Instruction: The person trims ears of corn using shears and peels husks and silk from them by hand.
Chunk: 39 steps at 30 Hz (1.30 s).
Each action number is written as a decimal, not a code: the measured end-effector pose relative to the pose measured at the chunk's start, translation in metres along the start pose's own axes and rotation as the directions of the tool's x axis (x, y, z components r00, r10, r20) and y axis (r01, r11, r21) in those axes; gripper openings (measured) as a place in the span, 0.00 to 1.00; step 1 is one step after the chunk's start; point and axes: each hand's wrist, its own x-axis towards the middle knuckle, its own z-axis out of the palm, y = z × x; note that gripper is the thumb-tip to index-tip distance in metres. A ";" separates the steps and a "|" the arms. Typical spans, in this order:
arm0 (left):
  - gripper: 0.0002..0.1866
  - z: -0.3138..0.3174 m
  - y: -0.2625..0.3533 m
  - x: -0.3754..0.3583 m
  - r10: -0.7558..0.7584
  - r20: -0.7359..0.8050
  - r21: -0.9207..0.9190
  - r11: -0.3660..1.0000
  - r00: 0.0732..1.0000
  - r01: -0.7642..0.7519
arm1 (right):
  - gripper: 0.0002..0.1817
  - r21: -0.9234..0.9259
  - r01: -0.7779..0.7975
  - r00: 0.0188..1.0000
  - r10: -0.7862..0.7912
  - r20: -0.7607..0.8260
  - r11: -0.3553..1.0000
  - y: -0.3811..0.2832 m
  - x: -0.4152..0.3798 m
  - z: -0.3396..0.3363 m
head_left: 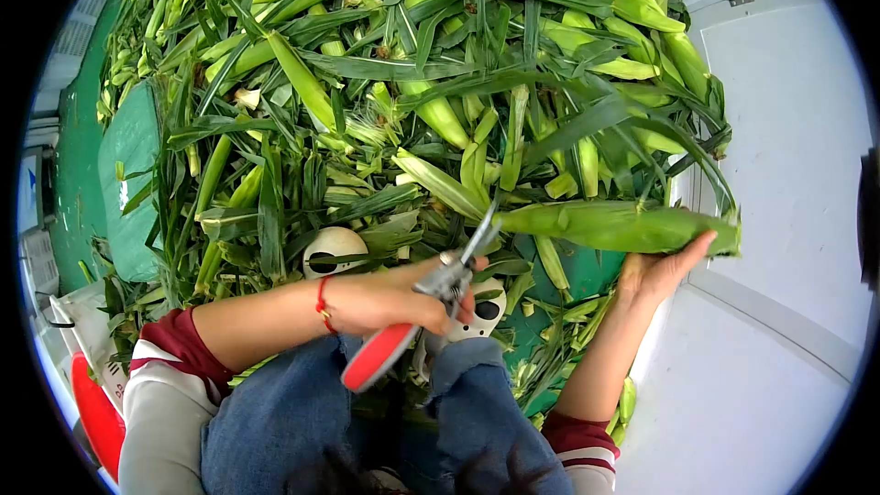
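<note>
My left hand (399, 298), with a red string bracelet at its wrist, is closed around a pair of pruning shears (380, 356) with a red handle. The shears' blades point up and to the right, right at the left end of a green ear of corn (614, 225) in its husk. That ear lies roughly level, gripped near its right end by my right hand (665, 273) from below. Long leaves trail up from the ear, slightly blurred. Just beyond it lies a large heap of corn ears and leaves (431, 115).
White shoes with holes (335, 250) stand at the heap's near edge. A green bag or sheet (128, 179) lies at the left on green floor. White panels (784, 82) rise along the right side. Something red (94, 412) is at lower left, and cut husks lie between my legs and right arm.
</note>
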 end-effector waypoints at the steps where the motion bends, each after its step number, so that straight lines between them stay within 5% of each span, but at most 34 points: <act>1: 0.45 0.001 -0.008 0.004 -0.063 0.040 -0.066 0.996 0.997 0.066 | 0.27 0.062 0.015 0.999 -0.012 -0.052 0.998 -0.001 -0.004 0.001; 6: 0.43 0.005 -0.024 0.022 -0.277 -0.014 -0.334 0.907 0.961 0.256 | 0.26 0.088 -0.075 0.996 0.080 -0.047 0.993 0.019 -0.031 0.007; 11: 0.39 0.003 -0.024 0.033 -0.126 -0.268 -0.283 0.958 0.955 0.047 | 0.25 0.121 -0.206 0.976 0.212 -0.042 0.971 0.041 -0.056 0.011; 17: 0.28 0.005 -0.033 0.027 -0.063 -0.284 -0.273 0.962 0.957 -0.017 | 0.26 0.162 -0.240 0.971 0.238 0.033 0.957 0.041 -0.055 0.010; 22: 0.16 0.008 -0.035 0.020 0.050 -0.321 -0.114 0.989 0.946 -0.091 | 0.28 0.214 -0.229 0.969 0.244 -0.043 0.950 0.044 -0.048 0.012; 23: 0.16 0.004 -0.038 0.022 0.065 -0.347 0.036 0.998 0.936 -0.056 | 0.29 0.216 -0.231 0.970 0.242 -0.029 0.949 0.044 -0.045 0.010; 25: 0.16 -0.009 -0.046 0.030 0.111 -0.389 0.327 0.945 0.915 0.024 | 0.29 0.095 -0.391 0.906 0.364 0.216 0.915 0.040 -0.038 0.002; 28: 0.16 -0.031 -0.046 0.038 0.212 -0.572 0.266 0.962 0.792 -0.065 | 0.33 -0.213 -0.565 0.678 0.595 0.430 0.797 0.038 -0.053 0.009; 33: 0.14 -0.049 -0.023 0.022 0.172 -0.735 -0.204 0.866 0.656 -0.456 | 0.35 -0.025 -0.717 0.653 0.684 0.326 0.696 0.064 -0.085 0.021; 34: 0.15 -0.052 -0.019 0.018 0.134 -0.751 -0.279 0.824 0.647 -0.493 | 0.36 0.080 -0.774 0.589 0.668 0.455 0.628 0.071 -0.080 0.013; 36: 0.27 -0.049 -0.029 0.007 0.161 -0.505 -0.073 0.971 0.848 -0.228 | 0.37 0.238 -0.872 0.460 0.551 0.696 0.428 0.082 -0.067 0.002; 37: 0.29 -0.042 -0.034 0.006 0.130 -0.343 -0.051 0.986 0.930 -0.156 | 0.42 0.324 -0.874 0.479 0.528 0.701 0.363 0.083 -0.067 0.007; 38: 0.31 -0.033 -0.040 0.009 0.083 -0.169 -0.018 0.996 0.982 -0.087 | 0.42 0.259 -0.848 0.510 0.579 0.636 0.463 0.082 -0.067 0.012; 39: 0.32 -0.020 -0.046 0.017 0.144 -0.160 -0.030 0.988 0.976 -0.151 | 0.43 0.184 -0.811 0.550 0.618 0.562 0.555 0.080 -0.069 0.019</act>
